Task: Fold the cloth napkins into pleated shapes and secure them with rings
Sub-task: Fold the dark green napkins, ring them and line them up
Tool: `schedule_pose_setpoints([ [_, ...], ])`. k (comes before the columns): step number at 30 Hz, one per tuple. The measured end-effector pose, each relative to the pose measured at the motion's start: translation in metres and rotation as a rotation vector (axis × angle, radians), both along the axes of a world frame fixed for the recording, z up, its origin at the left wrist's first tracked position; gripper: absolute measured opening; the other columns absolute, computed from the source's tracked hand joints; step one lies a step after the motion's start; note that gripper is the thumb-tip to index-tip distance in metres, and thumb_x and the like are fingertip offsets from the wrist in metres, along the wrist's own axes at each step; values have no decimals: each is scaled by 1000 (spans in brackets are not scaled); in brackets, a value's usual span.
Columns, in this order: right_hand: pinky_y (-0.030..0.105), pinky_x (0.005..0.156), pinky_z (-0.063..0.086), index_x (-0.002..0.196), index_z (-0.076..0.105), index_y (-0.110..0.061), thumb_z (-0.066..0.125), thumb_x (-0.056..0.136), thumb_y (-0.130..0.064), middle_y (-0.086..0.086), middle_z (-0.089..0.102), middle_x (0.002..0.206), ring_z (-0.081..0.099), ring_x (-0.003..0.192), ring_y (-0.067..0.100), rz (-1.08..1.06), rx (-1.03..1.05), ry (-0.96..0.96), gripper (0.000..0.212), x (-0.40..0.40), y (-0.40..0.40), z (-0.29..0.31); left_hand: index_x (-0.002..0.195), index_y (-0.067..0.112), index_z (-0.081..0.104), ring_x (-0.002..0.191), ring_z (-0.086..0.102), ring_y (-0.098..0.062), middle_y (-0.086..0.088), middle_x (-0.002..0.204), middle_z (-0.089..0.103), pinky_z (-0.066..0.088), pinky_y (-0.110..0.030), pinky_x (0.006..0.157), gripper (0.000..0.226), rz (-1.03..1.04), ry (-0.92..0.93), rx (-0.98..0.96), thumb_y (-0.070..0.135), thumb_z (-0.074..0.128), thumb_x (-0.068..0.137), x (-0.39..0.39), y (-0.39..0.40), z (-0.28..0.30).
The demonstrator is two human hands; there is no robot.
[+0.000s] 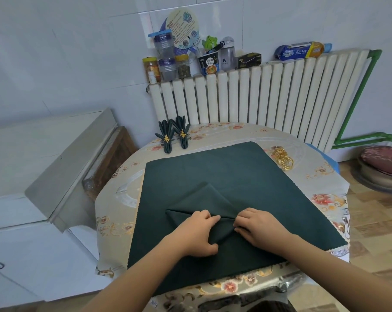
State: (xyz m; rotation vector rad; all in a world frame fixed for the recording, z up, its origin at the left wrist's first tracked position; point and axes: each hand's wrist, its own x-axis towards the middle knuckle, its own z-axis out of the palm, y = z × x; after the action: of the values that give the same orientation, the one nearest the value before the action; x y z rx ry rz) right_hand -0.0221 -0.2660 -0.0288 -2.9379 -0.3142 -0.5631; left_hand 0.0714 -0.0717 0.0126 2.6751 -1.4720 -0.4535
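Observation:
A dark green cloth napkin (224, 172) lies spread flat on the round table (325, 190). Its near corner is folded up into a triangle (204, 199) pointing away from me. My left hand (197, 233) and my right hand (258, 228) both pinch the folded cloth at its base, fingertips almost meeting in the middle. Two finished pleated green napkins (173, 134) with gold rings stand at the table's far left edge. A heap of gold rings (282, 158) rests at the far right, beside the spread napkin.
The table wears a floral plastic cover. Behind it stands a white radiator (258, 97) with jars, bottles and packets on top. A white cabinet with a metal ledge (71, 167) sits on the left. A cushioned stool (381, 167) stands at right on the tiled floor.

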Motion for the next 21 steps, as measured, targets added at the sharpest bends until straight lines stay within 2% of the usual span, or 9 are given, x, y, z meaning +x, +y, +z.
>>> schedule_pose_setpoints([
  [3, 18, 51, 45, 71, 59, -26, 42, 84, -38, -14, 59, 68, 59, 65, 8, -29, 43, -8, 24, 3, 2, -1, 142, 23, 30, 121, 39, -16, 3, 131, 42, 39, -33, 103, 70, 8, 23, 7, 27, 60, 79, -2, 7, 4],
  [5, 19, 53, 44, 73, 57, -25, 42, 84, -39, -13, 58, 68, 57, 66, 9, -56, 106, 11, 23, 4, 3, -2, 129, 23, 40, 114, 43, -15, 5, 124, 46, 42, -31, 97, 55, 24, 21, -6, 21, 59, 78, -2, 15, 6],
  [8, 21, 63, 44, 78, 58, -24, 41, 86, -41, -12, 60, 74, 52, 75, 8, -99, 229, 73, 25, 4, 2, -6, 107, 21, 54, 99, 51, -14, 4, 108, 55, 45, -27, 85, 27, 69, -5, -80, 24, 60, 81, 5, 27, 5],
  [10, 22, 70, 43, 82, 59, -23, 49, 89, -37, -12, 60, 77, 48, 79, 7, -134, 296, 100, 19, 5, 2, -6, 93, 16, 62, 84, 56, -14, 2, 93, 61, 44, -26, 74, 16, 165, 37, -183, 30, 60, 86, 13, 33, 2],
  [13, 19, 70, 39, 86, 60, -22, 55, 90, -31, -12, 59, 80, 48, 82, 8, -195, 361, 115, 11, 6, 7, -5, 70, 9, 54, 61, 49, -15, -4, 67, 54, 36, -28, 58, 38, 341, 139, -272, 41, 56, 91, 24, 38, -5],
  [15, 14, 66, 34, 89, 60, -23, 56, 89, -30, -15, 55, 81, 47, 82, 7, -241, 369, 108, 8, 6, 11, -7, 65, 12, 44, 56, 42, -13, -2, 63, 46, 30, -28, 55, 43, 430, 130, -293, 43, 51, 94, 25, 35, -9],
  [17, 12, 65, 33, 92, 61, -24, 59, 87, -27, -16, 53, 84, 50, 83, 7, -280, 411, 87, 7, 6, 14, -8, 63, 12, 39, 58, 41, -13, -1, 67, 44, 30, -30, 56, 46, 501, 94, -303, 42, 44, 98, 24, 29, -13],
  [21, 18, 70, 41, 90, 65, -25, 63, 86, -25, -15, 58, 87, 54, 85, 6, -344, 530, 61, 5, 7, 21, -4, 63, 14, 37, 68, 46, -16, -2, 91, 44, 32, -29, 64, 43, 580, 30, -302, 37, 40, 100, 22, 21, -20],
])
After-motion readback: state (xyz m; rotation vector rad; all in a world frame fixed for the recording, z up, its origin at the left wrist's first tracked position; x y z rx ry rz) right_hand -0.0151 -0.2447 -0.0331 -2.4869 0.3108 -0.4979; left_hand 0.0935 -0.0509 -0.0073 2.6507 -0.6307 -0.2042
